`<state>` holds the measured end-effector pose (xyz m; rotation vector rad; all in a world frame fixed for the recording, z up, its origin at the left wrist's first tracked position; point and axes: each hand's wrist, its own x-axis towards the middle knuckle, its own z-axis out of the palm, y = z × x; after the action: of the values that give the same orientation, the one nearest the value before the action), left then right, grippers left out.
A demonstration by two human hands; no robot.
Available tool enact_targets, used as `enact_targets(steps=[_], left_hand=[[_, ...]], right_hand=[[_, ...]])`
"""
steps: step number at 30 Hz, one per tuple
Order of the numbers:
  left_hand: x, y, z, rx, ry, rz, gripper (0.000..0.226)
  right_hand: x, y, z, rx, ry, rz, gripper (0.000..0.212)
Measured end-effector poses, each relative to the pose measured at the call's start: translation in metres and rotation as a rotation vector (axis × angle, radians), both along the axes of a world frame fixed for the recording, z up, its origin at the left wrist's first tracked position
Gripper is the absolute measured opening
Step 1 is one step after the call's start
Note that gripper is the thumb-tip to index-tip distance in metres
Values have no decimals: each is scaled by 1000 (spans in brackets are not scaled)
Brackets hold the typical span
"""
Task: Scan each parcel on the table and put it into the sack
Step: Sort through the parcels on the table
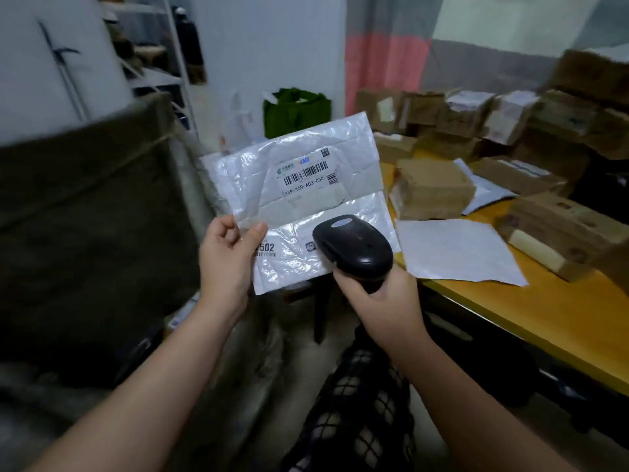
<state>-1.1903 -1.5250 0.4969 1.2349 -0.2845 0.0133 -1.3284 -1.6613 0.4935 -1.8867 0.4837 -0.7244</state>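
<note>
My left hand (227,264) pinches the lower left edge of a flat white plastic parcel (303,195), held upright in the air left of the table. Its barcode label faces me. My right hand (377,301) grips the handle of a black handheld scanner (354,247), whose head sits just in front of the parcel's lower right part. A large dark olive sack (88,226) stands at the left, its rim level with the parcel. Several brown cardboard parcels (432,189) lie on the yellow table (531,308) to the right.
A white flat mailer (456,253) lies on the table's near corner. More brown boxes (558,120) are stacked along the table's back and right. A green bag (296,110) stands by the far wall, a white shelf rack (177,63) behind the sack.
</note>
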Motion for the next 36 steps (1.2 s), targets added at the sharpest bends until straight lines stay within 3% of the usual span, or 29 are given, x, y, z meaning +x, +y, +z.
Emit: enact_targets(steps=[6,9,18,21,24,27,36], left_hand=[[26,143,-39,229,-51,486,22],[34,188,-67,346,-27,599,21],[75,197,-137,629,224,567,25],[96,177,-150,733,329,440,42],[106,158,-169,1097,402,282,69],[102,146,-173,1332,305,271,75],[49,75,-101,1163,-286,110,45]], right_hand=[[64,71,-36,7,180,300,17],[88,96,-56,-57,251,370,25],[128,120,-106,-191,509,466,24],[134,114,-115,-200,530,444,26],[136,106,-117,-189,526,389,25],[134,94,-117,-135,482,301,28],[80,52,-70,-14,204,130,15]])
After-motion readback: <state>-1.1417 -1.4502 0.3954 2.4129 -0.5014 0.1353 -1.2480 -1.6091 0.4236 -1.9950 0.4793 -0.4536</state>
